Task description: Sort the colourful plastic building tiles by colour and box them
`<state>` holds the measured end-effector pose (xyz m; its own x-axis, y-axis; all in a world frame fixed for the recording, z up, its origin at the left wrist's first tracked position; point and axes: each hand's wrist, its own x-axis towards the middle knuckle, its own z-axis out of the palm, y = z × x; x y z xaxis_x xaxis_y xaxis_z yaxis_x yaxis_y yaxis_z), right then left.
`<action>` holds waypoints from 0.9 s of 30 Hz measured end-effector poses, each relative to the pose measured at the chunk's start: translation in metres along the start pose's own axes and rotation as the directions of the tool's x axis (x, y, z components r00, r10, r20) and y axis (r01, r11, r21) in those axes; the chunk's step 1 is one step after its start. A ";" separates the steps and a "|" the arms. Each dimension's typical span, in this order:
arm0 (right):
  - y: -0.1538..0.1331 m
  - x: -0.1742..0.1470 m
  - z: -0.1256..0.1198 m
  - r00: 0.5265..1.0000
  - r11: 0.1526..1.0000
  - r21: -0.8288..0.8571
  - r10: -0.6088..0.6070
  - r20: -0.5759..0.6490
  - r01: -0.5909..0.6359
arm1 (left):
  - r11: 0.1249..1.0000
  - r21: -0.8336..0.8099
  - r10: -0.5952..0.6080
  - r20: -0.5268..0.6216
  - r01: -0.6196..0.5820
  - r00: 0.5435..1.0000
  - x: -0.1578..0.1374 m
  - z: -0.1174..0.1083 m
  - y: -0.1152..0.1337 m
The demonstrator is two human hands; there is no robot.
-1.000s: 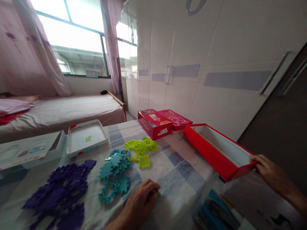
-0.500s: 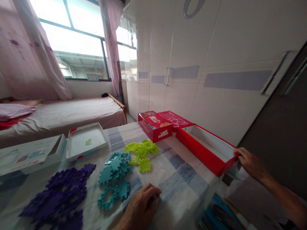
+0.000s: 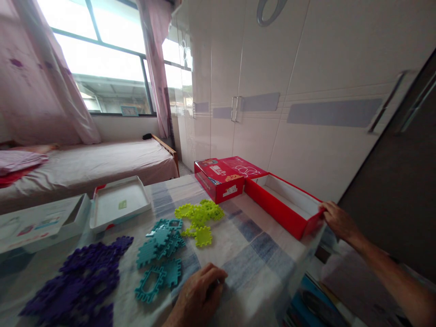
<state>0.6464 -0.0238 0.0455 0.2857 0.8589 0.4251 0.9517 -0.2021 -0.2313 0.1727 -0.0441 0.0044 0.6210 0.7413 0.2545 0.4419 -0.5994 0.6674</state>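
Observation:
My right hand (image 3: pixel 340 222) grips the near right end of an open red box (image 3: pixel 272 205) with a white inside. The fingers are over its rim. My left hand (image 3: pixel 200 293) rests on the checked tablecloth with its fingers curled in, and I see nothing in it. Just left of that hand lie teal interlocking plastic pieces (image 3: pixel 160 245). Yellow-green pieces (image 3: pixel 203 236) are piled beyond them, and a heap of purple pieces (image 3: pixel 78 281) spreads at the left.
A smaller red printed box (image 3: pixel 220 181) and a flat red box or lid (image 3: pixel 241 167) stand at the table's far edge. On the left are a white tray-like lid (image 3: pixel 121 200) and a white box (image 3: pixel 44 222). White wardrobe doors (image 3: pixel 238 136) rise behind.
My right hand has shifted left and a little away from me, and the open red box has slid with it against the other red boxes. My left hand has stayed put.

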 end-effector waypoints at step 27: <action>0.043 0.022 -0.010 0.980 0.960 0.210 0.166 0.106 -0.185 | 0.996 -0.086 -0.038 -0.031 0.035 0.999 -0.005 0.002 0.003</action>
<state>0.6951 -0.0188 0.0538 0.4260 0.8585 0.2857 0.8370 -0.2541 -0.4846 0.1720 -0.0497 0.0040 0.5832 0.7728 0.2505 0.4062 -0.5445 0.7338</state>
